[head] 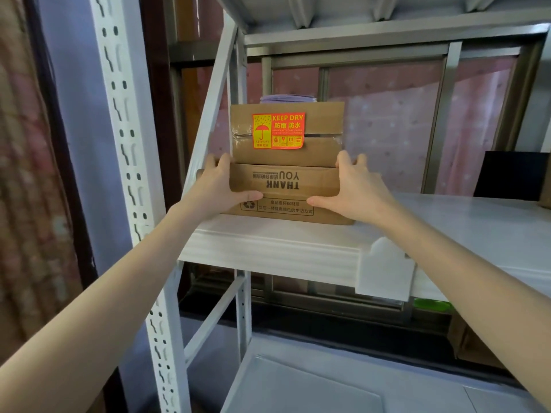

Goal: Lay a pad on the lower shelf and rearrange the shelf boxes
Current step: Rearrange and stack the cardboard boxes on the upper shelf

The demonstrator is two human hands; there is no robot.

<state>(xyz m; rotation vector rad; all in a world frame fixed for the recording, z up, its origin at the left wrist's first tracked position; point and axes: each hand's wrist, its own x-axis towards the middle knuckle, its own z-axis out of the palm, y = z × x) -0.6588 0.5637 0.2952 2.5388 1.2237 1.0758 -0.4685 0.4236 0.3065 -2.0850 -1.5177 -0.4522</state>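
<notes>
Both hands clasp the flat brown cardboard box (pixel 284 192) at its ends: my left hand (pixel 222 186), my right hand (pixel 356 189). It rests on the white padded shelf (pixel 268 248), long axis spanning them, taller stickered box (pixel 286 134) stacked on top.

arms: two, bare to the frame edge — no sleeves | left grip (pixel 222 186) | right grip (pixel 354 187) — bare

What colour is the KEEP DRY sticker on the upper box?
Orange-red and yellow sticker; head view.
</notes>
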